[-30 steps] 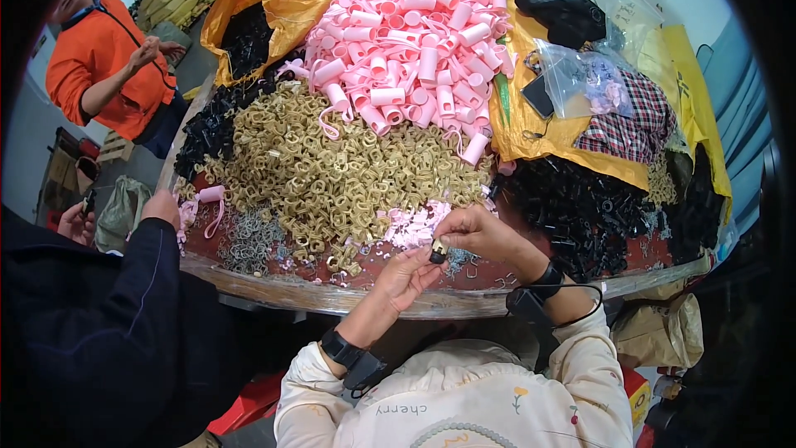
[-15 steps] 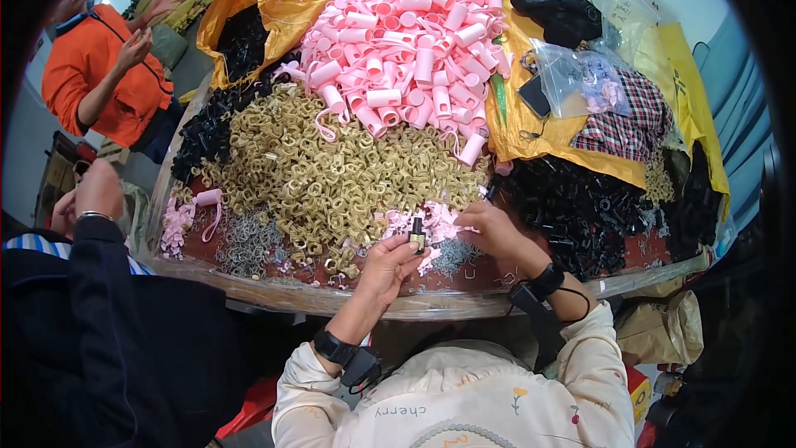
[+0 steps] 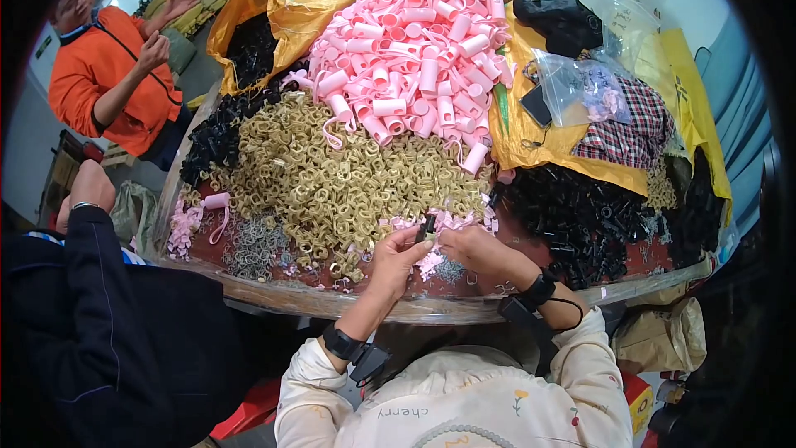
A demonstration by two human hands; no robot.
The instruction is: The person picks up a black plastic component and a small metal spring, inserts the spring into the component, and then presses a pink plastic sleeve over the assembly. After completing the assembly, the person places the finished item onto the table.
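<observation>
Between the thumb and fingers of my left hand is a small black plastic part, held upright near the table's front edge. A paler, gold-toned bit shows at its lower end. My right hand is close against it, fingertips pinched together; anything in them is too small to make out. Under and behind the hands lie small pink pieces and a little heap of thin grey metal clips. Just beyond spreads a big pile of gold-coloured ring-like parts.
Pink cylinders with straps are heaped at the back. Black parts cover the right side; more grey clips lie left. A phone rests on a yellow sack. A co-worker's dark sleeve is at left; a person in orange stands beyond.
My right hand has come left and down from the pink pieces to the black part. My left hand has tilted that part slightly. The person in orange has shifted a little.
</observation>
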